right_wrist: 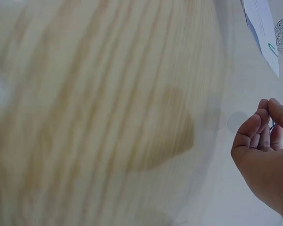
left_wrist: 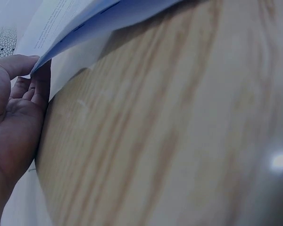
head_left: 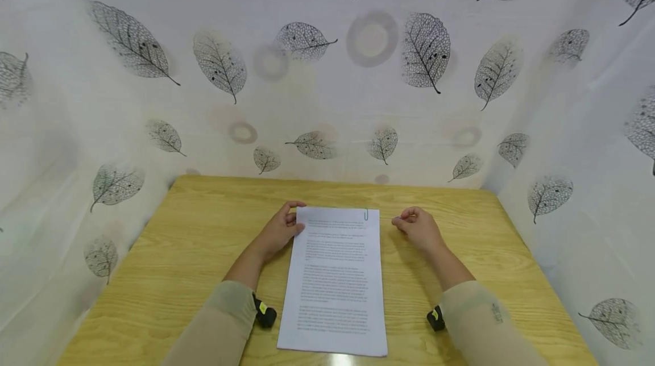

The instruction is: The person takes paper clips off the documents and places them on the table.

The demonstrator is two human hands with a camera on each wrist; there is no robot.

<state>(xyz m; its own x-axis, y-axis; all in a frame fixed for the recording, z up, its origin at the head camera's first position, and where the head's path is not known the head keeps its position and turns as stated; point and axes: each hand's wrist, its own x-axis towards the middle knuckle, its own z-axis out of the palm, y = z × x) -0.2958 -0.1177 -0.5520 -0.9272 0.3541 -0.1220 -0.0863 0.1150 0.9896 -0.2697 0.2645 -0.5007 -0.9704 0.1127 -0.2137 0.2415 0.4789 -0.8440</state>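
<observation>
Paper stack lies on the table, green clip at its top edge. We see the left hand pinch the stack's upper left corner — the right hand, apart, joins thumb and forefinger; if around something, we cannot tell.

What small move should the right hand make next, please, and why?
Probably the right hand should move left and steady the paper stack near the green clip: it is apart from the stack, while the left hand alone pinches the left edge near the top.
</observation>
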